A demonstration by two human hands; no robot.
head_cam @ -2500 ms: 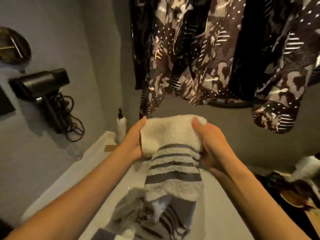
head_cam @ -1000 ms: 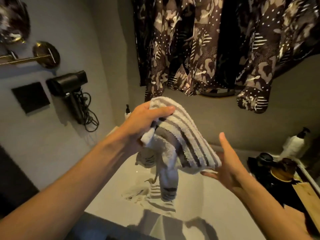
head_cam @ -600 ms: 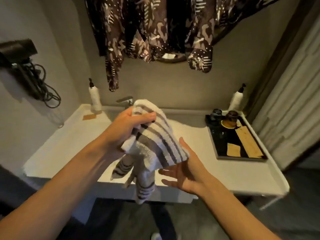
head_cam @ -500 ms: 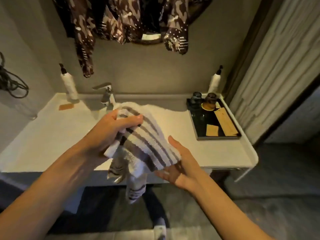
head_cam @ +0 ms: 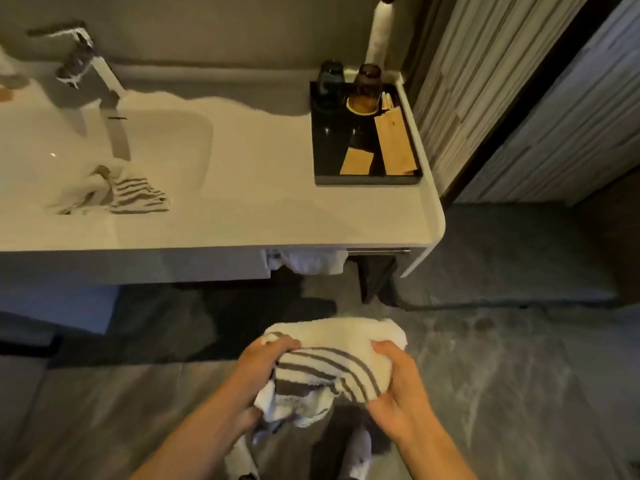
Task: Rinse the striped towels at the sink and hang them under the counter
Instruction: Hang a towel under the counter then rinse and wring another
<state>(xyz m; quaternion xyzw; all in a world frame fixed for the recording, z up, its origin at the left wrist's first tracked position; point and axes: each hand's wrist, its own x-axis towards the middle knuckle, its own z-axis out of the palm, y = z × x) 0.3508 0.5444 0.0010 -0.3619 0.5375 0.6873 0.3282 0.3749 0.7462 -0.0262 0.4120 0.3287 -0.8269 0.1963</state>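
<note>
A white towel with dark grey stripes point(head_cam: 332, 358) is bunched between both hands, low over the floor in front of the counter. My left hand point(head_cam: 265, 362) grips its left end and my right hand point(head_cam: 398, 386) grips its right end. Another striped towel point(head_cam: 117, 194) lies crumpled in the white sink basin point(head_cam: 166, 133) under the faucet point(head_cam: 79, 60). Under the counter point(head_cam: 277, 216), at the right, a white towel point(head_cam: 311, 261) hangs beside a metal rail point(head_cam: 377, 251).
A black tray point(head_cam: 332, 178) with two dark cups and paper sachets sits on the counter's right end, with a white pump bottle point(head_cam: 381, 36) behind it. A striped curtain point(head_cam: 502, 81) hangs at the right. The floor point(head_cam: 519, 358) is dark stone.
The view has swung down from the hanging clothes to the counter and floor. The towel has come off the sink and dropped low. My right hand, open before, has closed on it.
</note>
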